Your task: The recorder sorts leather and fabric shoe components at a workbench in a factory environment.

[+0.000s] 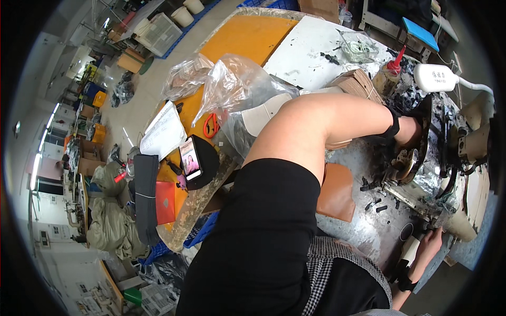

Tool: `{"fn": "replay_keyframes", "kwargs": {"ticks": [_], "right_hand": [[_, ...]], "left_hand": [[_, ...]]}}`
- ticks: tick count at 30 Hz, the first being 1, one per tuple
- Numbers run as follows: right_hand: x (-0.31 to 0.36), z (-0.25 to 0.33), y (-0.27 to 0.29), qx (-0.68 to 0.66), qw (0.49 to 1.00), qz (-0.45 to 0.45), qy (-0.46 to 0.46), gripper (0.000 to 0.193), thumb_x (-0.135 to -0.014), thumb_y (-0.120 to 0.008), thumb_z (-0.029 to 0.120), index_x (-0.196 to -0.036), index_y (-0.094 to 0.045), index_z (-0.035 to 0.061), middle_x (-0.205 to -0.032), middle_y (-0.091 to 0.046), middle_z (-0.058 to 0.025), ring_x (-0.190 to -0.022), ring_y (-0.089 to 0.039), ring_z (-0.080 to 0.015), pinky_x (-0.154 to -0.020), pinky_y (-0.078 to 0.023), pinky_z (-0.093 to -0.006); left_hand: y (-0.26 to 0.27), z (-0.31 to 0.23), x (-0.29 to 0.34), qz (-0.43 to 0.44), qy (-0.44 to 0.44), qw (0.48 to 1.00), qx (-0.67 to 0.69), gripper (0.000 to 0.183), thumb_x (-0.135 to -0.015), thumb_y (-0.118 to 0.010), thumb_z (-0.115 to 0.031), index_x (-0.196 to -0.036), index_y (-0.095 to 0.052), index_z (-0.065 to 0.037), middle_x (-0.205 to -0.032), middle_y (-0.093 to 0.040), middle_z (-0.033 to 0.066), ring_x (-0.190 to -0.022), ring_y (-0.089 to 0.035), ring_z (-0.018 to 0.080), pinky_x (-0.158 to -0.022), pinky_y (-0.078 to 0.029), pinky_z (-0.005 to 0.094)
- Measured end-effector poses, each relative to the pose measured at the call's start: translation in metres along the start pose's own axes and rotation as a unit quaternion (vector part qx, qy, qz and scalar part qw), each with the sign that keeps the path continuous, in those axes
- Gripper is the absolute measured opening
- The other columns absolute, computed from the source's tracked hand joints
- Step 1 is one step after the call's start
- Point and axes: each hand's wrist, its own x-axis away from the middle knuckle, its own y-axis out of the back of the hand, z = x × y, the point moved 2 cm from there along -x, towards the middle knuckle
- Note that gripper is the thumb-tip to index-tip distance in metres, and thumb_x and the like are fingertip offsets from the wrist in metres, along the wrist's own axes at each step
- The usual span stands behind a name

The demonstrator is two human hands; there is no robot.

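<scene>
Left elbow (298,113) bent, left hand (408,130) extended; right hand (430,244) seems curled.

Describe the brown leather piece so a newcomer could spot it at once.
Find the grey metal worktable on the right. Just right of the left arm's black sleeve lies a flat leather piece. Its broad, smooth brown surface stands out from the small black bits nearby.

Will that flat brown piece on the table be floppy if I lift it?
The brown piece might bend a little, since it looks thin and leathery. It may be smooth, because it shines. It probably won't roll, as it lies flat.
</scene>
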Motion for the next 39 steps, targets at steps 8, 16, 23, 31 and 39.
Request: {"fn": "replay_keyframes", "kwargs": {"ticks": [8, 16, 23, 31, 39], "right_hand": [[-0.006, 0.021, -0.006, 0.020, 1.000, 0.007, 0.012, 0.035, -0.086, -0.048, 0.002, -0.120, -0.054, -0.0008, -0.094, -0.061, -0.0274, -0.084, -0.057, -0.0447, -0.073, -0.047, -0.0411], [-0.001, 0.000, -0.001, 0.023, 1.000, -0.001, -0.012, 0.033, -0.087, -0.047, 0.004, -0.119, -0.055, -0.0002, -0.097, -0.060, -0.0273, -0.087, -0.056, -0.0455, -0.074, -0.047, -0.0399], [-0.002, 0.009, -0.002, 0.020, 1.000, -0.015, 0.006, 0.027, -0.085, -0.047, 0.001, -0.111, -0.056, 0.0001, -0.088, -0.060, -0.0266, -0.080, -0.054, -0.0465, -0.070, -0.046, -0.0425], [0.000, 0.006, -0.001, 0.030, 0.999, -0.012, 0.001, 0.027, -0.088, -0.048, 0.005, -0.113, -0.055, -0.0023, -0.091, -0.061, -0.0273, -0.081, -0.057, -0.0449, -0.071, -0.047, -0.0411], [0.005, 0.012, 0.002, 0.041, 0.998, -0.028, -0.043, 0.026, -0.083, -0.049, 0.000, -0.107, -0.058, 0.0012, -0.081, -0.059, -0.0252, -0.073, -0.054, -0.0434, -0.067, -0.046, -0.0433]], "left_hand": [[-0.114, 0.043, -0.052, -0.093, -0.019, 0.992, 0.078, 0.031, -0.086, -0.058, -0.018, -0.114, -0.064, -0.006, -0.118, -0.063, 0.0148, -0.105, -0.060, 0.0289, -0.092, -0.046, 0.0363], [-0.107, -0.013, -0.076, -0.107, 0.041, 0.983, 0.147, 0.032, -0.087, -0.058, -0.017, -0.115, -0.064, -0.005, -0.119, -0.063, 0.0146, -0.106, -0.060, 0.0284, -0.093, -0.046, 0.0362], [-0.075, 0.004, -0.062, -0.110, 0.126, 0.968, 0.189, 0.032, -0.087, -0.058, -0.017, -0.116, -0.063, -0.005, -0.120, -0.063, 0.0145, -0.106, -0.060, 0.0280, -0.093, -0.045, 0.0361], [-0.040, -0.012, -0.032, -0.108, 0.206, 0.944, 0.234, 0.033, -0.087, -0.058, -0.016, -0.117, -0.062, -0.005, -0.120, -0.062, 0.0144, -0.107, -0.059, 0.0275, -0.094, -0.045, 0.0359], [-0.018, -0.023, -0.026, -0.097, 0.168, 0.933, 0.304, 0.033, -0.087, -0.058, -0.016, -0.118, -0.062, -0.004, -0.121, -0.062, 0.0142, -0.107, -0.059, 0.0270, -0.095, -0.045, 0.0358]]}}
